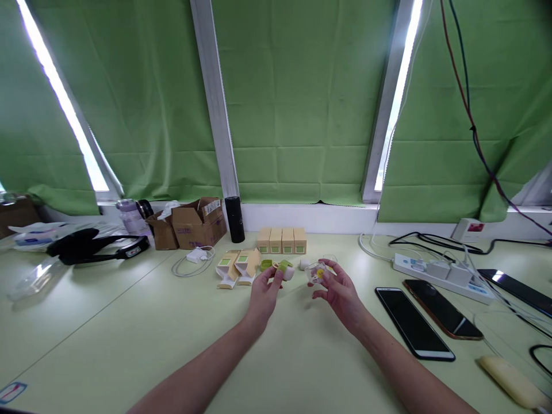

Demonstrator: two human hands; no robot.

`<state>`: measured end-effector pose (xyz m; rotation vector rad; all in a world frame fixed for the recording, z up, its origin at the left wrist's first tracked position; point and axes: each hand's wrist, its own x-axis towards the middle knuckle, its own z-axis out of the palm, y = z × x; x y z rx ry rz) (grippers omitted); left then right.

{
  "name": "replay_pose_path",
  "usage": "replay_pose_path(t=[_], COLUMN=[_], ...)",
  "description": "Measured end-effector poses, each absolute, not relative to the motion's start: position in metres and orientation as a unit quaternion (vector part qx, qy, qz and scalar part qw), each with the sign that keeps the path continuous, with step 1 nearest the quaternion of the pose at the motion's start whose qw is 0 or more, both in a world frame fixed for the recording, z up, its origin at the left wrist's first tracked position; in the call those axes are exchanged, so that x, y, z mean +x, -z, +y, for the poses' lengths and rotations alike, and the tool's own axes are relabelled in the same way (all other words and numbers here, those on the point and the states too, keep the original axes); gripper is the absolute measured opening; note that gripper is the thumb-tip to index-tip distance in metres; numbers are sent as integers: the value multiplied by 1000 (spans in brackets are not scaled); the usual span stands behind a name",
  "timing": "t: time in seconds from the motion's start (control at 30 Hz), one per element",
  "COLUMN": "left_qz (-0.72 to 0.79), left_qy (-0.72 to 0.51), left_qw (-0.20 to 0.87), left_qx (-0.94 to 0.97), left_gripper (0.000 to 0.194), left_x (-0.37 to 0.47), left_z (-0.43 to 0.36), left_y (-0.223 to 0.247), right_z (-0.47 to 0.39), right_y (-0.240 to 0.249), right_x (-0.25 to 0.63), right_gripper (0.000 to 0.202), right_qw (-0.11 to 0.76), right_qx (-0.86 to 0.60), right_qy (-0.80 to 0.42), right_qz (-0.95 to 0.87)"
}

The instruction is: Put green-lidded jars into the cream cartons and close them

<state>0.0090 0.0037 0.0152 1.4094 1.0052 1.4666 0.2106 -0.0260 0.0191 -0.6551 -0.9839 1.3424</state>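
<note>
Green-and-white piece (285,269) in left hand (266,290).

A green-and-white piece (286,269) and a clear item (317,273) are held above a pale table (293,368).

Bears, as a pale table (302,356), four boxes (282,240) in a row, a flask (234,219), a power strip (444,280) and phones (414,324).
</note>
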Motion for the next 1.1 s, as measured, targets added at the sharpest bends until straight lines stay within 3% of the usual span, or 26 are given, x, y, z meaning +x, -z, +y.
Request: replay_pose_path(t=[0.1, 0.27, 0.4, 0.67, 0.83, 1.1], left_qz=[399, 401, 399, 396, 402, 394], left_qy=[-589, -591, -593, -593, -587, -590], left_qw=[422, 424, 421, 424, 422, 418], left_qx=[562, 558, 558, 559, 562, 567], left_gripper=[53, 50, 49, 48, 49, 50], left_x=[9, 8, 9, 9, 10, 9], left_z=[4, 2, 2, 2, 1, 2], left_y=[-15, -15, -16, -16, -17, -15], right_z=[-28, -33, -34, -29, -29, -32], right_y=[-17, -5, 1, -2, -9, -9], right_x=[205, 198, 198, 193, 192, 195], right_gripper=[62, 57, 58, 45, 58, 54], right_qw=[619, 567, 541, 550, 568, 587], right_qx=[-351, -458, -467, -483, -398, -305], right_qy=[-507, -279, -234, -364, -528, -620], right_qz=[-487, -625, -659, -576, -490, -422])
